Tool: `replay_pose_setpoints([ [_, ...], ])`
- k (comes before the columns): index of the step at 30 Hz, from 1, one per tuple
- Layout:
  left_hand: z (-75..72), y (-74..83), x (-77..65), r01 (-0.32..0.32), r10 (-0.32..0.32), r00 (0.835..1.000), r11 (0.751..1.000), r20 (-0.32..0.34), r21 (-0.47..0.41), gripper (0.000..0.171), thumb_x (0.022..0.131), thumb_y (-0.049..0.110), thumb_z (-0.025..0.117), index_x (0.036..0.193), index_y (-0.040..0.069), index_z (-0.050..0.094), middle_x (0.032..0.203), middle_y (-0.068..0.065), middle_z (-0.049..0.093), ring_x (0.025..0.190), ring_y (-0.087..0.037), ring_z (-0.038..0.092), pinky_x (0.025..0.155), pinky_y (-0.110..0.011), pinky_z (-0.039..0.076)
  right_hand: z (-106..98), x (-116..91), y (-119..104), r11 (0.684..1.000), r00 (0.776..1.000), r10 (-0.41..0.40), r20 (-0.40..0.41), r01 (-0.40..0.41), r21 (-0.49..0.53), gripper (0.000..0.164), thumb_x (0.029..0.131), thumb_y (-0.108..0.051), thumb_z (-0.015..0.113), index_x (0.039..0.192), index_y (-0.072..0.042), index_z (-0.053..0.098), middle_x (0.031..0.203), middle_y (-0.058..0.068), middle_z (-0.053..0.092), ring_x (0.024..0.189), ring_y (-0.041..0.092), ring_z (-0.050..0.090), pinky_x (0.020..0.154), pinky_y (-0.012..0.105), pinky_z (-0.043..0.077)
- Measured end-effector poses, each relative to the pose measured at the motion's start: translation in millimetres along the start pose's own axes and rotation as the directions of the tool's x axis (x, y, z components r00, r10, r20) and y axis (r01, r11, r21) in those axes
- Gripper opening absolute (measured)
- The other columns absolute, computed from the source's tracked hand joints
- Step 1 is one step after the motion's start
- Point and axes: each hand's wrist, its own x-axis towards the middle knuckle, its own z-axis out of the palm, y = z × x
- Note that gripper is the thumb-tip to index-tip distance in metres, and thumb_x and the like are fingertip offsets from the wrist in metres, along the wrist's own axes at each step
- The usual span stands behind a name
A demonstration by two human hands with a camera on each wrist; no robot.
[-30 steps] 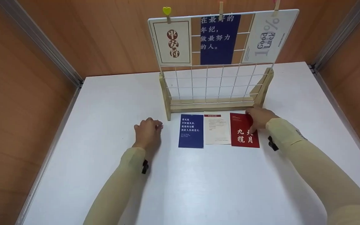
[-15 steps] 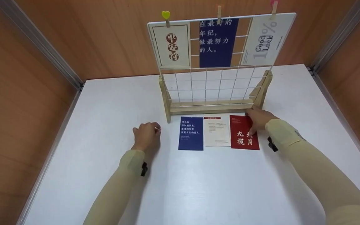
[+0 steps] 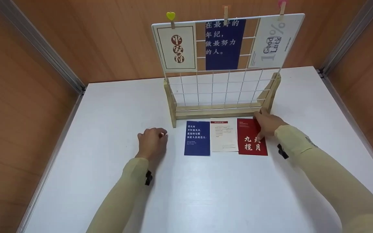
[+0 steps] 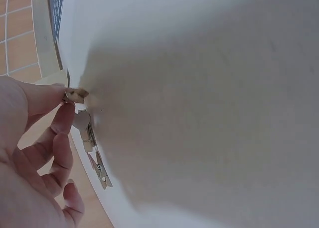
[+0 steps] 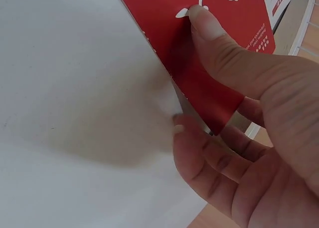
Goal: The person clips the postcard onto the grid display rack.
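Note:
In the left wrist view my left hand (image 4: 37,143) pinches a small wooden clothespin (image 4: 76,95) between thumb and forefinger, just over the white table. Two more clothespins lie beside the fingers: one with a round top (image 4: 83,125) and a plain-looking one (image 4: 101,172). My right hand (image 3: 268,123) holds the right edge of a red card (image 3: 247,131) with white characters. The right wrist view has the thumb on the card's face, with the fingers at its slightly raised edge. A cream card (image 3: 224,136) and a blue card (image 3: 197,139) lie to its left.
Behind the cards stands a white wire grid (image 3: 220,87) on a wooden base (image 3: 219,113). Clipped along its top are a framed-print card (image 3: 186,45), a blue card (image 3: 223,58) and a Good Luck card (image 3: 270,55). Wooden panels (image 3: 118,42) enclose the table.
The left hand's fingertips have drawn together, and a small pinkish spot now shows at them. The right hand stays at the red card. The head view has tilted slightly.

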Motion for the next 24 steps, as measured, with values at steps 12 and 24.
replay_pose_setpoints([
  [12,1.0,-0.2,-1.7,-0.018,0.018,0.999,1.000,-0.039,-0.023,0.013,0.092,0.017,0.069,0.100,0.011,0.078,0.094,0.000,0.073,0.093,-0.023,0.058,0.086,-0.046,0.032,5,-10,2,0.999,0.995,-0.031,-0.098,0.033,0.026,0.085,0.073,-0.014,0.090,0.137,0.004,0.038,0.124,0.023,0.045,0.114,0.041,0.050,0.098,0.058,0.042],
  [24,1.1,0.7,-2.0,0.021,-0.022,0.999,0.999,-0.025,-0.049,0.009,0.091,0.019,0.071,0.096,0.012,0.075,0.089,0.004,0.067,0.090,-0.020,0.054,0.087,-0.044,0.030,7,-15,4,0.993,0.971,-0.116,-0.209,0.114,-0.023,0.070,0.073,-0.010,0.089,0.125,0.004,0.044,0.115,0.021,0.048,0.110,0.038,0.050,0.099,0.052,0.042],
])
